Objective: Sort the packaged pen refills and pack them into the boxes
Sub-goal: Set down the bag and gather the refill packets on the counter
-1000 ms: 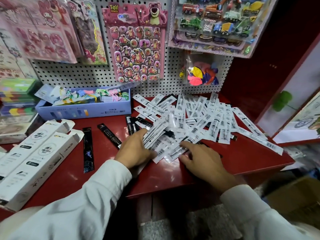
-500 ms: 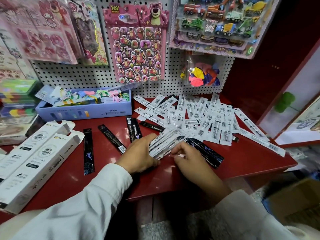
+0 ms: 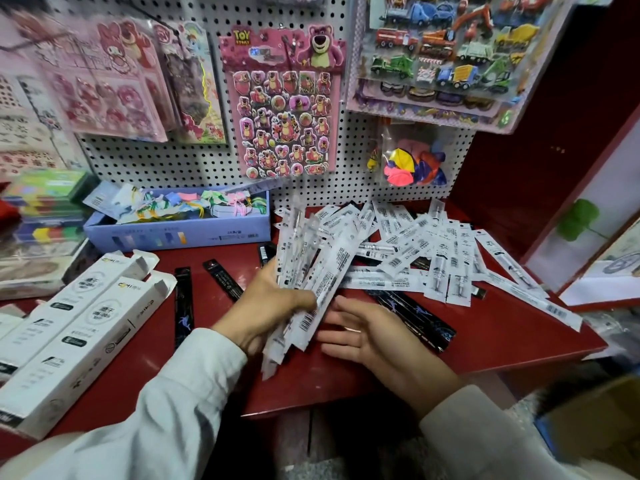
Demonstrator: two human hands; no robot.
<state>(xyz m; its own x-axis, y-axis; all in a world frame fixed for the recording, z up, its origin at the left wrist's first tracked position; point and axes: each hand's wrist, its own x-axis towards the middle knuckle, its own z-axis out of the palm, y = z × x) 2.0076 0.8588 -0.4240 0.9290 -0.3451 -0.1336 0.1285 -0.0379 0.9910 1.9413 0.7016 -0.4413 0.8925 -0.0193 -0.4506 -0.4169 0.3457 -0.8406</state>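
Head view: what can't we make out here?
- White boxes, head view: inside hidden by their own walls; near ends cut off by the left edge.
- Bundle of white refill packs in the left hand: count unreadable, packs overlap and are blurred.
- Black refill packs: partly buried under the white pile.
- Pack print: too small to read.
- Right hand: open, holds nothing.

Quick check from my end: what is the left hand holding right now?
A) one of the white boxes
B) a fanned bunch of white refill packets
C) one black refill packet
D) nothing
B: the left hand grips a fanned bunch of white refill packets raised off the red table, while the right hand is open beside it, holding nothing.
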